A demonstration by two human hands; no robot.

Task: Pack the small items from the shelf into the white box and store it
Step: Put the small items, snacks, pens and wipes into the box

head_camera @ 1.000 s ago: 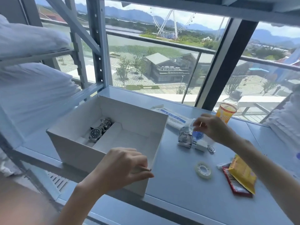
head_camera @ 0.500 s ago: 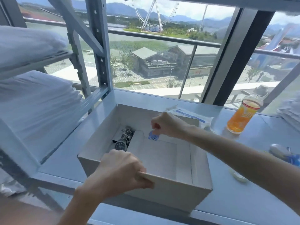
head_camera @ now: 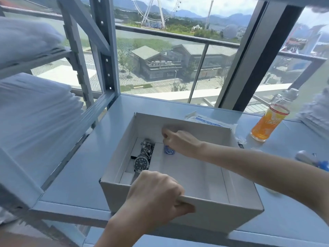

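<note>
On the grey shelf (head_camera: 74, 175) the white box (head_camera: 222, 211) stays put, its near wall still gripped by the left hand (head_camera: 156, 195). The right hand (head_camera: 179, 141) has sunk deeper inside, just right of the watch (head_camera: 141, 163), fingers pinching the small blue item (head_camera: 169, 150), now low near the box floor.

bright daylight from the window (head_camera: 160, 68) behind the shelf (head_camera: 71, 175). outdoor view slightly hazy, sky near white. orange bottle (head_camera: 267, 123) backlit, glowing. soft shadow on the left inner wall of the white box (head_camera: 222, 214). white linen (head_camera: 35, 107) at left smeared by motion blur; right hand (head_camera: 181, 141) and small blue item (head_camera: 169, 151) soft too. shelf post (head_camera: 105, 50) and window frame (head_camera: 258, 56) splay outward: wide-angle distortion.
</note>
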